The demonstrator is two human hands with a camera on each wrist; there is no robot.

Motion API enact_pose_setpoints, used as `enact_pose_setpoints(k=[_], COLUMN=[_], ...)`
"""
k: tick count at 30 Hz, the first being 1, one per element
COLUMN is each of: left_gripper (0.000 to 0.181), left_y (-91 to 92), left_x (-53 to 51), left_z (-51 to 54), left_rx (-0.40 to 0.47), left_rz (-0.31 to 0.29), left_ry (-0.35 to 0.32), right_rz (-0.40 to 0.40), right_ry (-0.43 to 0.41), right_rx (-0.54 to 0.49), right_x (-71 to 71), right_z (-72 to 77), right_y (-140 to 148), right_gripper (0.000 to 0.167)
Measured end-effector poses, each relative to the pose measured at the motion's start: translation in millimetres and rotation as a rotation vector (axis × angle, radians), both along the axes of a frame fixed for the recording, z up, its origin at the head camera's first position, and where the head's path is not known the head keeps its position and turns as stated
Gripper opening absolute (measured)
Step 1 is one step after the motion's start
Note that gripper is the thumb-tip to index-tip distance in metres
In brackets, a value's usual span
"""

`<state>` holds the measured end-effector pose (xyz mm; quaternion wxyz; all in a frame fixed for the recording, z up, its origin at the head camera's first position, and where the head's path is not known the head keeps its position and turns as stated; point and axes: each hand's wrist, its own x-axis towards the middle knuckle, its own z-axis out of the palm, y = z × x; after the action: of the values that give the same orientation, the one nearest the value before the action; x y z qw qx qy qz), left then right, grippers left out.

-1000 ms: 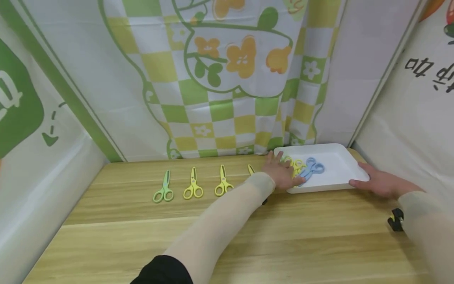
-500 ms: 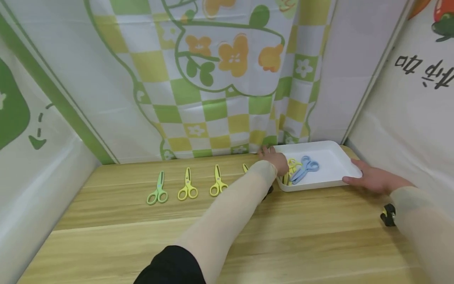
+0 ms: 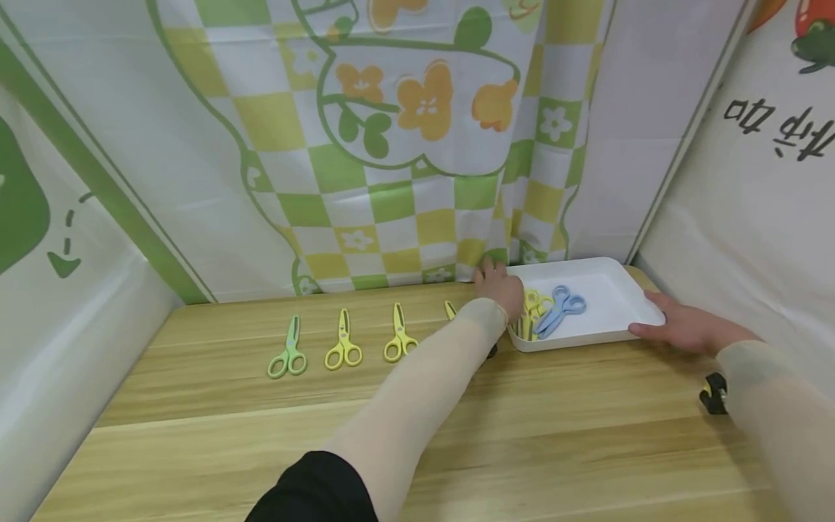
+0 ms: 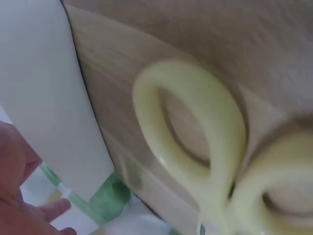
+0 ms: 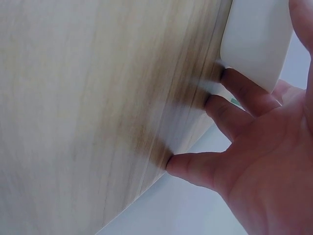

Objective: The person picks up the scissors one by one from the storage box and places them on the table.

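So the biggest thing in the shot was a green, yellow and white checked curtain [image 3: 404, 199] with orange flowers on it, hanging right behind the wood-grain worktop [image 3: 196, 449]. A white wall panel [image 3: 750, 217] with dark writing closed off the right side. The person's arms in pale sleeves [image 3: 404, 413] came in from the bottom, the left one cutting across the middle, with a black cuff [image 3: 320, 487] lower down on it.

The white tray [image 3: 613, 297] sat at the back right of the worktop, close to the curtain. The right hand [image 3: 688, 330] had hold of its right end, thumb at the front edge and the fingers [image 5: 195, 169] spread around the corner, some tips touching the wood. The left hand [image 3: 502, 291] was at the tray's back left corner. A couple of its fingertips [image 4: 54, 211] stuck out past the rim, but honestly I couldn't tell whether it was gripping anything.

Then the scissors. In the tray, blue scissors [image 3: 553, 321] leaned against some yellow scissors [image 3: 536, 310], all bunched toward the left end; too jumbled to count. Outside it, a row ran along the worktop, blades pointing at the curtain: a green pair [image 3: 291, 349], two yellow pairs [image 3: 343, 341] and another yellow one [image 4: 227, 132] mostly hidden by the left arm.
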<state>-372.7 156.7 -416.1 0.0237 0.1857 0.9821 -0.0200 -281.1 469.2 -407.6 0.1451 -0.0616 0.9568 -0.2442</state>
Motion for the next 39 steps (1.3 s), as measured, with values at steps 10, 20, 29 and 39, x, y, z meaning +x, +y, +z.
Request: enact_pose_setpoints(k=[10, 20, 29, 39], left_gripper=[0.025, 0.020, 0.014, 0.013], left_y=[-19.4, -34.7, -61.4, -122.1], left_x=[-4.6, 1.2, 8.2, 43.8], left_z=[14.9, 35.2, 43.2, 34.7], left_rx=[-0.221, -0.272, -0.054, 0.207], left_rz=[-0.240, -0.361, -0.283, -0.293], left_ry=[0.258, 0.346, 0.340, 0.292], right_rz=[-0.010, -0.007, -0.007, -0.011], right_ry=[-0.008, -0.014, -0.017, -0.018], right_rx=[0.009, 0.001, 0.027, 0.035], right_x=[1.9, 1.5, 0.3, -0.4], right_z=[2.0, 0.3, 1.2, -0.4], right_y=[-2, -1, -1, 2], right_gripper=[0.106, 0.105, 0.107, 0.107])
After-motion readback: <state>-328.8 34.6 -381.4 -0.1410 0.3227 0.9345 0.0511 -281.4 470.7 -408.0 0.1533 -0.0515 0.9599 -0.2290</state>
